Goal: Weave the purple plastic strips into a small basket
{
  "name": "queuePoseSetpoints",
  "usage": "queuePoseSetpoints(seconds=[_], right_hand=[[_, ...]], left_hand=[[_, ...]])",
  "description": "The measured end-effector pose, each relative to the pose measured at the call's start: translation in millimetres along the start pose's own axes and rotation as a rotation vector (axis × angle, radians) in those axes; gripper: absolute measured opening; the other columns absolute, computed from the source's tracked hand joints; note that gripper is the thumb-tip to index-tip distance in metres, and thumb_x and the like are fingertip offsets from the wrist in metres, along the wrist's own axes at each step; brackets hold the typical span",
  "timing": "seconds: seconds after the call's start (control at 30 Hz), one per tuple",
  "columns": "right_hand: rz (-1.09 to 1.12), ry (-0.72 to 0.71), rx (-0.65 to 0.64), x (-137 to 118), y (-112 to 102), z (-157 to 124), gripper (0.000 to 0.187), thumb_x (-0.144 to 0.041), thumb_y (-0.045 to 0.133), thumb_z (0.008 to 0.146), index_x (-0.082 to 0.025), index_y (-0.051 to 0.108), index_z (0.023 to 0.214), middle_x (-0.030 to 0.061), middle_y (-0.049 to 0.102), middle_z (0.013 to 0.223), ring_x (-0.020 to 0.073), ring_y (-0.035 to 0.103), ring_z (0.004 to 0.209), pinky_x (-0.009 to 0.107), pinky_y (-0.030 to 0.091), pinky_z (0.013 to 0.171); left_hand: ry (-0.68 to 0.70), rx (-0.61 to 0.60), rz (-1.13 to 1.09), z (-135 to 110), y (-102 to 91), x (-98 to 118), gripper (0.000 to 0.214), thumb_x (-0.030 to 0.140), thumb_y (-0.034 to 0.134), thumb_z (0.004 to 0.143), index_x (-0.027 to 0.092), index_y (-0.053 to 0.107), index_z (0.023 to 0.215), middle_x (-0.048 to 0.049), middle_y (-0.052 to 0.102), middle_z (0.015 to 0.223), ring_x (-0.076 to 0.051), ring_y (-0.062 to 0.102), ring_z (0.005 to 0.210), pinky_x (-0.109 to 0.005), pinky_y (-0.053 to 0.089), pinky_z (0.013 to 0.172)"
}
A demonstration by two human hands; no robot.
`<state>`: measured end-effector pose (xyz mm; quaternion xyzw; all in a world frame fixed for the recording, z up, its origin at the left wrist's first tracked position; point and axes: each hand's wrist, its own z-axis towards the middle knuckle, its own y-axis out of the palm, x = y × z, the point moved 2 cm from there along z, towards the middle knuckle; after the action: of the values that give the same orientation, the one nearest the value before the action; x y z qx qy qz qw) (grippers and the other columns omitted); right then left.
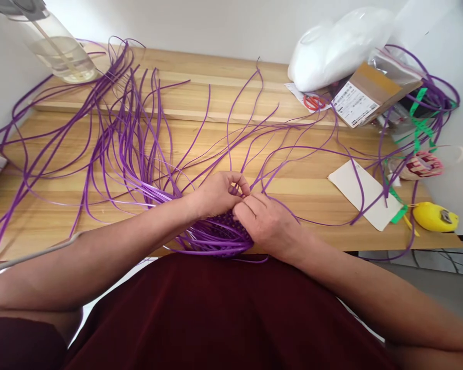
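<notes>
Close to the table's front edge lies a purple woven piece [231,231], partly covered by my hands and by loose strips bent over it. My left hand [219,194] is above its upper edge, thumb and index finger pinched together. What sits between those fingertips is too small to make out. My right hand [268,221] is closed over the right side of the weave, its fingers meeting the left fingertips. Long purple strips [127,128] fan out from the piece across the table, thickest on the left.
A clear water jug [61,56] stands back left. At back right are a white plastic bag [339,46], a cardboard box [366,95] and red-handled scissors [314,103]. A white card [364,192], a yellow tape measure [435,217] and a red-and-white woven piece [424,165] lie right.
</notes>
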<state>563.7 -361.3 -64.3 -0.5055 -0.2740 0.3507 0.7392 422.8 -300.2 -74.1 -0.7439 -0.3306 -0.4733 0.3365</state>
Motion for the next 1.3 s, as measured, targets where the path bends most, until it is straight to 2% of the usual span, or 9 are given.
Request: queuePoseSetpoints(seconds=[0.1,0.23,0.3,0.5,0.67,0.8,0.9,1.13,1.3], right_hand=[[0.303,0.007,0.019,-4.8,-11.7,1.0,0.024,-0.019,0.046,0.101,-0.016,0.064,0.086,0.007,0.066,0.083,0.0181,0.059,0.083,0.03,0.047,0.081],[0.473,0.263,0.102,20.3,-20.5,-6.7,0.013,-0.018,0.053,0.099,-0.019,0.065,0.096,0.0044,0.069,0.092,0.0156,0.063,0.088,0.026,0.047,0.082],[0.475,0.302,0.071,33.0,-16.0,-10.5,0.012,-0.015,0.055,0.097,-0.019,0.066,0.098,0.0044,0.07,0.093,0.0155,0.063,0.088,0.026,0.048,0.081],[0.35,0.121,-0.12,36.0,2.3,-13.8,0.016,-0.013,0.055,0.095,-0.02,0.069,0.093,0.0056,0.068,0.095,0.0171,0.061,0.089,0.029,0.046,0.08],[0.194,0.088,-0.243,27.1,-0.8,-7.1,0.013,-0.014,0.054,0.095,-0.016,0.066,0.093,0.0094,0.066,0.097,0.02,0.059,0.09,0.033,0.046,0.082],[0.181,0.134,-0.359,20.7,0.0,0.1,0.016,-0.009,0.05,0.096,-0.012,0.062,0.105,0.0149,0.063,0.114,0.019,0.062,0.088,0.03,0.047,0.073],[0.146,0.076,-0.399,17.9,0.8,1.2,0.02,-0.004,0.046,0.093,-0.012,0.06,0.105,0.015,0.062,0.112,0.02,0.061,0.085,0.031,0.044,0.069],[0.497,0.206,-0.19,27.3,0.1,-9.8,0.014,-0.007,0.043,0.092,-0.019,0.051,0.09,0.0045,0.057,0.087,0.0158,0.051,0.074,0.026,0.039,0.067],[0.542,0.209,-0.035,5.8,9.0,-5.7,0.018,-0.005,0.04,0.087,-0.02,0.049,0.084,0.0039,0.055,0.081,0.0164,0.048,0.073,0.027,0.038,0.068]], left_hand=[[0.031,0.01,0.012,-2.6,-6.0,2.5,0.014,0.013,0.069,0.064,0.015,0.062,0.076,0.0039,0.059,0.061,-0.007,0.048,0.052,-0.017,0.034,0.049],[0.025,-0.017,0.041,-3.0,-12.1,3.3,0.018,0.017,0.072,0.066,0.014,0.064,0.082,0.0033,0.059,0.06,-0.007,0.047,0.05,-0.018,0.032,0.048],[0.013,-0.059,0.035,-1.6,-13.0,2.8,0.02,0.016,0.073,0.067,0.014,0.064,0.085,0.0033,0.059,0.06,-0.007,0.047,0.05,-0.019,0.031,0.047],[-0.071,-0.18,-0.146,3.5,-13.2,-1.7,0.035,0.011,0.074,0.062,0.013,0.065,0.096,0.0027,0.062,0.064,-0.008,0.052,0.054,-0.02,0.037,0.052],[-0.128,-0.18,-0.226,5.9,-12.2,-6.5,0.035,0.008,0.074,0.061,0.012,0.064,0.094,0.0034,0.06,0.06,-0.008,0.053,0.053,-0.019,0.037,0.051],[-0.117,-0.177,-0.203,5.8,-10.1,-8.0,0.032,0.005,0.071,0.061,0.013,0.064,0.092,0.0041,0.06,0.06,-0.007,0.05,0.052,-0.017,0.036,0.05],[-0.114,-0.163,-0.185,4.7,-10.5,-7.9,0.031,0.006,0.071,0.062,0.013,0.063,0.091,0.0042,0.059,0.06,-0.007,0.049,0.052,-0.017,0.034,0.049],[-0.021,-0.201,-0.001,-0.1,-15.5,0.6,0.028,0.014,0.071,0.066,0.014,0.064,0.093,0.0052,0.057,0.061,-0.008,0.046,0.052,-0.019,0.033,0.05],[-0.02,-0.152,0.025,-5.3,-9.0,1.2,0.022,0.013,0.069,0.066,0.015,0.062,0.086,0.0056,0.055,0.058,-0.007,0.044,0.05,-0.018,0.031,0.047]])
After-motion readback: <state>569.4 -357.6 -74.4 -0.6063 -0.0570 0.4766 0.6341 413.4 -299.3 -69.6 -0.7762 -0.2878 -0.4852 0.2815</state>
